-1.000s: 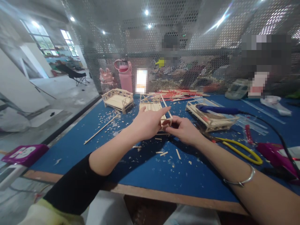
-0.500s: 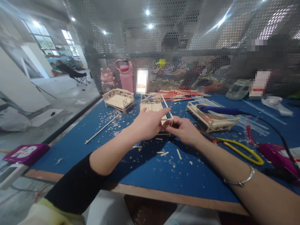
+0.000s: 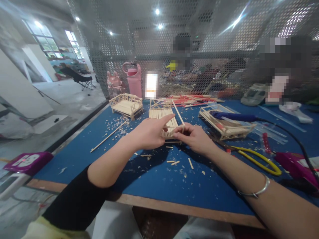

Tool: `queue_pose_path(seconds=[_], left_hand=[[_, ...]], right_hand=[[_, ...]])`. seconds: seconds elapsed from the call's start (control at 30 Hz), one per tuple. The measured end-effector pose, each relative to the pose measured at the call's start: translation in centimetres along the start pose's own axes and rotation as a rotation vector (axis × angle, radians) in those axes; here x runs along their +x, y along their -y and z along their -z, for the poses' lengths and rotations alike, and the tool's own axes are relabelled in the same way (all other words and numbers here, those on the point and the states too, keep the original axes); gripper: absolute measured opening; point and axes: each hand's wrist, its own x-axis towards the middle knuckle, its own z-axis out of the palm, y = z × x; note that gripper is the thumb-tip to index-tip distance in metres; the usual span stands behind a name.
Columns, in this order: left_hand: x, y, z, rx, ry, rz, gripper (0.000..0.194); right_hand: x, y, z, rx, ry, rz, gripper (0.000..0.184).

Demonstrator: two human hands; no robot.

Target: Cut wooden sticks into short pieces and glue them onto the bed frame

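Note:
A miniature bed of thin wooden sticks [image 3: 160, 114], with a slatted base, stands on the blue table between my hands. My left hand [image 3: 151, 132] is closed at its near left side, one finger stretched over the slats and the other fingertips partly hidden. At the near right corner my right hand [image 3: 194, 137] pinches the frame with thumb and fingers, beside the corner post. A second stick bed [image 3: 127, 108] sits to the back left. Another one [image 3: 224, 127] is on the right, with a blue-handled tool [image 3: 234, 116] lying across it.
Red and plain sticks [image 3: 191, 100] are piled behind the beds. Yellow-handled pliers [image 3: 259, 161] and a purple glue gun [image 3: 294, 166] lie at right. A loose stick [image 3: 108, 136] and wood chips cover parts of the table. A pink bottle [image 3: 134, 81] stands before a perforated metal screen [image 3: 211, 43].
My left hand has drawn back to the left, uncovering more of the slats and the near rail. My right hand stays at the near right corner.

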Motion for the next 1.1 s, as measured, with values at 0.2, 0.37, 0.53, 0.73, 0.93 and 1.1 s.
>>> queue_pose_path(seconds=[0.2, 0.37, 0.53, 0.73, 0.93, 1.1], left_hand=[[0.4, -0.6, -0.6, 0.019, -0.057, 0.055, 0.067], [0.5, -1.0, -0.7, 0.050, -0.079, 0.082, 0.062], [0.4, -1.1, -1.0, 0.119, -0.089, 0.089, 0.068], [0.5, -1.7, -1.3, 0.229, -0.104, 0.087, 0.062], [0.6, -1.8, -1.4, 0.233, -0.083, 0.084, 0.062], [0.2, -1.4, -0.9, 0.124, -0.134, 0.064, 0.064]], right_hand=[[0.0, 0.2, 0.0, 0.003, -0.002, -0.009, 0.021], [-0.1, 0.3, 0.0, -0.002, -0.009, -0.008, 0.021], [-0.1, 0.1, -0.1, 0.003, -0.004, 0.008, 0.021], [0.0, 0.0, -0.1, -0.010, -0.021, 0.023, 0.017], [0.0, 0.2, -0.1, -0.015, -0.018, 0.018, 0.017], [0.0, 0.1, -0.2, -0.016, -0.024, 0.016, 0.017]])
